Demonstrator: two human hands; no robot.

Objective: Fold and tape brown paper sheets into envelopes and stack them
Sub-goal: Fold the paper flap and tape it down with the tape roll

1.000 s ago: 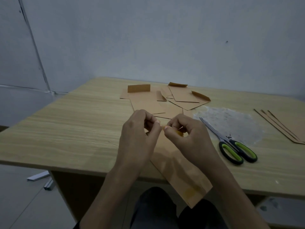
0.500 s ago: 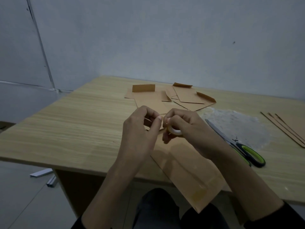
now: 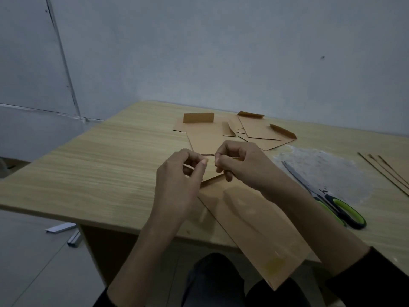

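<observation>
A folded brown paper sheet (image 3: 254, 229) lies slantwise on the table and overhangs its front edge; a yellowish tape patch (image 3: 274, 265) sits near its lower end. Both hands hover over the sheet's far end. My left hand (image 3: 179, 185) has thumb and forefinger pinched together on what seems to be the tape's end. A finger's width to the right, my right hand (image 3: 241, 165) is curled round the tape roll, which its fingers hide. Several finished brown envelopes (image 3: 208, 140) lie in a loose pile behind the hands.
Green-handled scissors (image 3: 338, 209) lie to the right on a clear plastic sheet (image 3: 327, 171). More brown sheets (image 3: 394, 171) sit at the right edge. The wooden table (image 3: 99, 169) stands against a grey wall. Metal strips (image 3: 64, 228) lie on the floor at left.
The white tape roll, visible in my right hand half a second ago, is now hidden by its fingers. Both hands stay close together over the sheet's far end.
</observation>
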